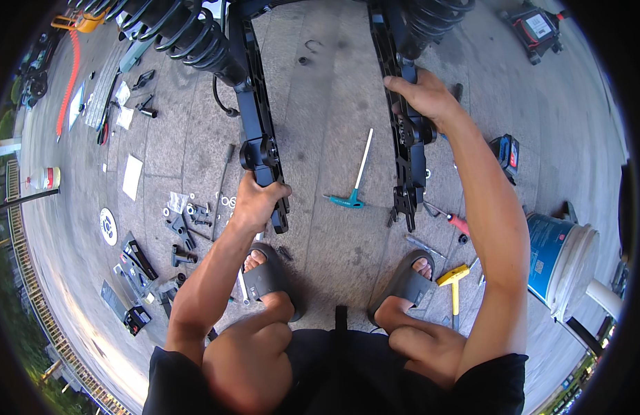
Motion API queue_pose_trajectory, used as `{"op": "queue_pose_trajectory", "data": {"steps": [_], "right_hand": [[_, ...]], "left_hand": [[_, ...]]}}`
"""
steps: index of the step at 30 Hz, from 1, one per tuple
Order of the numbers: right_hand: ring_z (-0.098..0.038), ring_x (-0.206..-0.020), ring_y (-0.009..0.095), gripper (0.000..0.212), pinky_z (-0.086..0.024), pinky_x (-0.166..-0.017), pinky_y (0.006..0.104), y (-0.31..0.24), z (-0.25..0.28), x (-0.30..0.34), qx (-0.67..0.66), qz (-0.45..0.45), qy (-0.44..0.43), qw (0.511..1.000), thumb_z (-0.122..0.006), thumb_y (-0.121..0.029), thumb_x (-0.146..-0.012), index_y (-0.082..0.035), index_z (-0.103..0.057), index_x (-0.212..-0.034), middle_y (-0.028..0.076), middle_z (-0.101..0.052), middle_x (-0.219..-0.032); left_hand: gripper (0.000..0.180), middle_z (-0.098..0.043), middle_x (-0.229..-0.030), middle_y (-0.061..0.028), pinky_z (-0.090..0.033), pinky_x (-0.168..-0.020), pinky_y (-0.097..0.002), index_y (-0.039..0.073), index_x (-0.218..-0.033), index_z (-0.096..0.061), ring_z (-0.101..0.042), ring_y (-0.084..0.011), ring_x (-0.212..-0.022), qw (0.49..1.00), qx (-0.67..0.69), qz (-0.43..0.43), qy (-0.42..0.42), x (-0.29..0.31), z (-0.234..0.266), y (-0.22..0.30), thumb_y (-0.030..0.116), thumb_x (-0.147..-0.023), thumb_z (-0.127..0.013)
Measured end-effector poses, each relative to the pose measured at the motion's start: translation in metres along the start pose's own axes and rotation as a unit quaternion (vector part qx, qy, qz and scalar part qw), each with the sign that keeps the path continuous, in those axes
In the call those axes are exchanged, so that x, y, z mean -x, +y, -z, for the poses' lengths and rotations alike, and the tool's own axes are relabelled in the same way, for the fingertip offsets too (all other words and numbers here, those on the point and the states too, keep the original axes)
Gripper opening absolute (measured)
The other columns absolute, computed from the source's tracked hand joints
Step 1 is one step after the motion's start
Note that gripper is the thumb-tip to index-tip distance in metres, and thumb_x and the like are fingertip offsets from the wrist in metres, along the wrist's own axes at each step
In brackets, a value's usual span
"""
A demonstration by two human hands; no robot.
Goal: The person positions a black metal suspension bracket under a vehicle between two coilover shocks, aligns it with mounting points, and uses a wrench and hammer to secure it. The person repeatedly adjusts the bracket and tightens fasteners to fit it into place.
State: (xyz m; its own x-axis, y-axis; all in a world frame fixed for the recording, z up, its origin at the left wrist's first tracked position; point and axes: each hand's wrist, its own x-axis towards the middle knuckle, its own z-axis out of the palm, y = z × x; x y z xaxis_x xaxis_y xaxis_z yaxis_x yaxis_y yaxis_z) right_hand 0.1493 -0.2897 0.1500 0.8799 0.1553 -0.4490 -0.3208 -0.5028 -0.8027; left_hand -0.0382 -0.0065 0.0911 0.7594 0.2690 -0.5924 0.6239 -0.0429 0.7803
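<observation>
The left hand [254,202] grips the left black metal beam [254,114] near its lower end, its fingers wrapped around the bar and its thumb lying across toward the inner side. The right hand [430,98] is higher up, closed on the right black metal beam [401,176]; its thumb reaches over the inner edge, and its other fingers are mostly hidden. The two beams run side by side, well apart, down from the upper edge, each with a coil-over shock absorber on its outer side, the left one [185,38] showing more than the right one [434,24].

On the paved ground between the beams lies a teal T-handle hex key [346,201], its pale shaft pointing away from the person. A red-handled screwdriver [458,223] lies near the right beam's lower end, and a yellow hammer [454,277] just beside the right sandal [401,290]. A combination wrench [243,287] is beside the left sandal [271,280]. Farther right stands a blue-and-white bucket [549,257]; on the left are loose black brackets [180,232] and a white sheet of paper [132,176].
</observation>
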Motion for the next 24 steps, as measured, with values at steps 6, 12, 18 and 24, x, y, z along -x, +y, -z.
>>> {"op": "queue_pose_trajectory", "data": {"steps": [6,12,18,24], "right_hand": [[-0.065,-0.084,0.021,0.060,-0.051,-0.072,0.0360,0.054,0.028,0.007,-0.116,0.065,0.039,0.990,-0.057,-0.053,-0.094,0.002,-0.062,-0.118,0.016,-0.066,-0.111],[-0.068,-0.093,0.031,0.028,-0.054,-0.082,0.0409,0.173,0.083,0.036,0.366,0.058,0.065,0.927,-0.057,-0.028,-0.090,-0.010,-0.070,-0.107,0.017,-0.071,-0.095],[-0.065,-0.092,0.040,0.021,-0.052,-0.081,0.0497,0.263,0.056,0.102,0.402,-0.016,-0.078,0.912,-0.060,-0.020,-0.081,-0.011,-0.067,-0.099,0.021,-0.069,-0.094],[-0.064,-0.084,0.042,0.018,-0.050,-0.073,0.0528,0.262,-0.006,0.161,0.377,0.113,-0.141,0.908,-0.061,-0.020,-0.082,-0.007,-0.063,-0.093,0.021,-0.066,-0.087]], "left_hand": [[0.016,-0.060,-0.075,-0.0038,-0.051,-0.062,-0.0299,0.002,-0.083,-0.059,-0.059,-0.0149,-0.065,0.996,0.067,-0.025,-0.056,-0.002,0.001,0.000,-0.001,-0.071,-0.069],[0.012,-0.062,-0.076,-0.0053,-0.052,-0.058,-0.0299,0.001,-0.084,-0.062,-0.060,-0.0158,-0.063,0.993,0.095,-0.039,-0.063,-0.007,0.001,-0.005,-0.002,-0.073,-0.067],[0.023,-0.063,-0.079,-0.0088,-0.056,-0.059,-0.0307,-0.004,-0.097,-0.061,-0.064,-0.0186,-0.063,0.993,0.074,-0.046,-0.078,-0.008,0.003,-0.004,0.002,-0.076,-0.062],[0.018,-0.063,-0.076,-0.0074,-0.055,-0.058,-0.0315,-0.001,-0.090,-0.061,-0.062,-0.0180,-0.062,0.995,0.082,-0.030,-0.053,-0.005,0.001,-0.002,-0.003,-0.073,-0.068]]}}
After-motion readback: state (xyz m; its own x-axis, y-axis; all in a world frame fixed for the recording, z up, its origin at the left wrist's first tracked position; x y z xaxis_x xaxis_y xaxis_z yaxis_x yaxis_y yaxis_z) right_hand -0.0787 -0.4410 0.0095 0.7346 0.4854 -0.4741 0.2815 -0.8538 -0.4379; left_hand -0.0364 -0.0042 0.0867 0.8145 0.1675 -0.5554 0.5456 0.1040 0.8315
